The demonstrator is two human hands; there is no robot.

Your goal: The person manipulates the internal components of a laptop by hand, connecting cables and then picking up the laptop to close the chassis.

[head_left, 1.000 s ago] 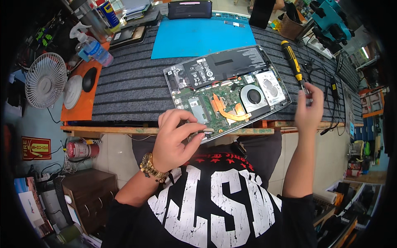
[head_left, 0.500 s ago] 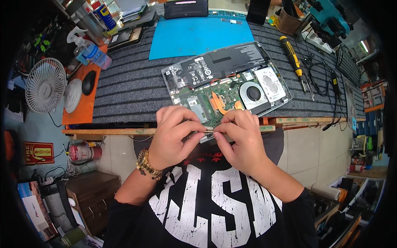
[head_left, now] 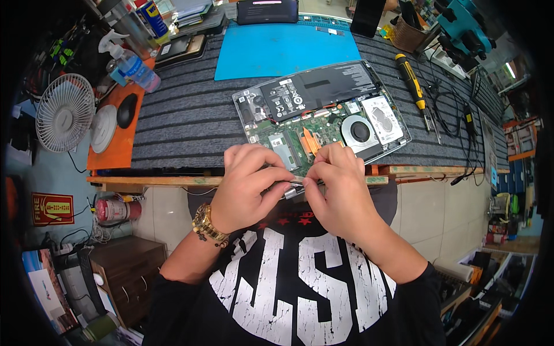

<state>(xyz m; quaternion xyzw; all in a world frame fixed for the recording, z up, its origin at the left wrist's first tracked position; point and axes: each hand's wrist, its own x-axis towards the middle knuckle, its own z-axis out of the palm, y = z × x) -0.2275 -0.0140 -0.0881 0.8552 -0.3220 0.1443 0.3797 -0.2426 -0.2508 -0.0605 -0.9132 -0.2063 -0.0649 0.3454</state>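
Observation:
An opened laptop lies at the bench's front with its bottom cover off, showing a black battery, green board, copper heat pipe, fan and silver drive. My left hand and my right hand meet at its front-left edge, fingers closed on a small silvery piece, beside the silver hinge. The piece is mostly covered by my fingertips, and whether it is fastened to the laptop I cannot tell.
A blue mat lies behind the laptop. A yellow-black screwdriver and cables lie at the right near a microscope. A fan, a spray bottle and a black mouse stand or lie left.
My right hand has come from beside the screwdriver to the laptop's front edge, joining my left hand at the small piece. Over the last half second both hands stayed there.

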